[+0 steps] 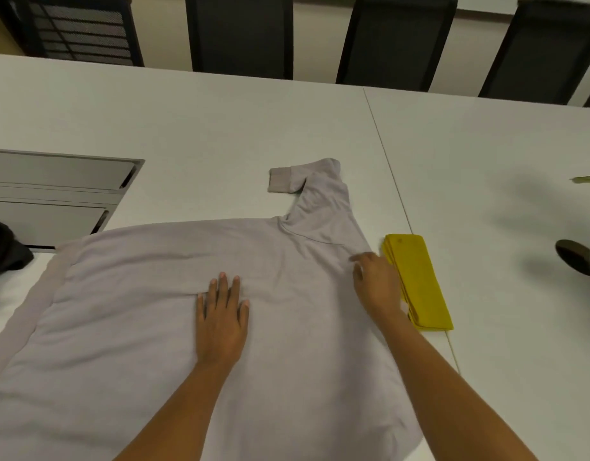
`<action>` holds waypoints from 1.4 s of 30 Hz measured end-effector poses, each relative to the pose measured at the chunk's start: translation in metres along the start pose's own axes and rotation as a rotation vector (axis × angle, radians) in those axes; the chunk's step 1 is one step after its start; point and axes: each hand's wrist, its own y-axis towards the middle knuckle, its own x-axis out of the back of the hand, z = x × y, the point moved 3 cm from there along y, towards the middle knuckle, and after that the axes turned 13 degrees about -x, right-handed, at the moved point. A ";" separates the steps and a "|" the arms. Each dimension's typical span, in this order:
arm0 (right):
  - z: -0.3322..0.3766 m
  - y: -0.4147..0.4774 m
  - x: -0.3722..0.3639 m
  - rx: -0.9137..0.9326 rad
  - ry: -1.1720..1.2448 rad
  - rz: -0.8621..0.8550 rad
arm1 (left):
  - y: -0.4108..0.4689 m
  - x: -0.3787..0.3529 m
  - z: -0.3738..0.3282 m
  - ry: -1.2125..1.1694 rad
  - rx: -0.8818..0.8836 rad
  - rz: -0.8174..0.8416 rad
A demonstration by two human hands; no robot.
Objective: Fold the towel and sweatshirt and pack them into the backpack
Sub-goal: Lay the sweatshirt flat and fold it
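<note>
Lying flat, pale lilac sweatshirt (154, 327) under left hand (220, 321), grip apart; right hand (378, 284) at shoulder, grip unclear

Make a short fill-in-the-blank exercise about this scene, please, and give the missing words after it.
1. The left hand lies flat, fingers straight, on the ____.
2. The folded towel beside the right hand is ____ in colour.
3. One sleeve lies on the white ____, its cuff bent to the side.

Missing words: sweatshirt; yellow; table.
</note>
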 end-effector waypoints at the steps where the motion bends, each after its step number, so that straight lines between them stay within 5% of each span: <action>1: 0.000 -0.009 -0.004 0.004 0.004 0.034 | -0.007 -0.001 -0.003 -0.012 0.012 0.001; 11: -0.037 0.007 -0.044 -0.132 -0.259 0.506 | -0.018 -0.013 0.002 0.024 0.067 -0.050; 17: -0.026 -0.029 -0.030 -0.075 -0.222 0.255 | -0.020 -0.011 0.002 0.025 0.038 -0.017; 26: -0.005 -0.151 -0.015 -0.190 -0.114 0.342 | -0.105 -0.008 -0.006 0.053 -0.044 0.008; 36: -0.015 -0.232 0.026 -0.099 -0.222 0.484 | -0.227 -0.001 -0.021 0.033 -0.021 0.061; 42: -0.033 -0.286 0.046 -0.117 -0.044 0.508 | -0.287 -0.005 -0.038 0.003 -0.038 0.067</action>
